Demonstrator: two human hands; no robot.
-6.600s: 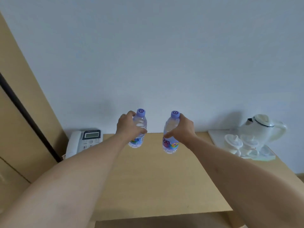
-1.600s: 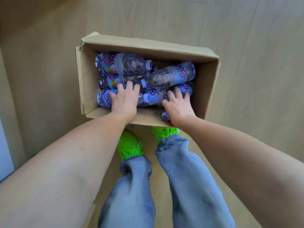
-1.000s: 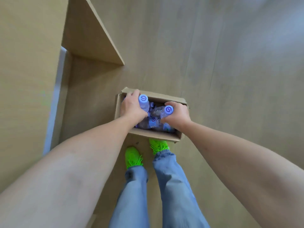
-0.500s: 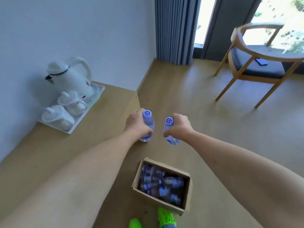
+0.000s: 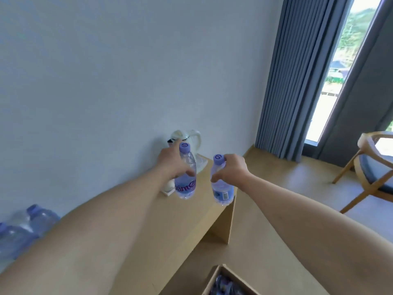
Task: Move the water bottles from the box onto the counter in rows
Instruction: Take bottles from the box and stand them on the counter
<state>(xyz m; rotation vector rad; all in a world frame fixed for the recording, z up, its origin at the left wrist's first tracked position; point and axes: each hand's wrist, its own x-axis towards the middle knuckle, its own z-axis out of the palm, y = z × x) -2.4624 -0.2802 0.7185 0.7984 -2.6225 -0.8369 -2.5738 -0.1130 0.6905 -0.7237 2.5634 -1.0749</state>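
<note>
While both bottles are carried upright over the table (image 5: pixel 148 226), one is gripped by the left hand (image 5: pixel 172 165), one by the right hand (image 5: pixel 232 169); probably placed bottles (image 5: pixel 23 231) are seen blurred, near left.

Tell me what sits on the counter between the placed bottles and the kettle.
Head view: no object shows there. The left forearm covers much of the counter between the placed bottles and kettle.

Pale blue wall (image 5: pixel 106 81), grey curtain (image 5: pixel 297 81), bright window (image 5: pixel 350 71), wooden chair (image 5: pixel 374 171), wood floor (image 5: pixel 287 188)
</note>
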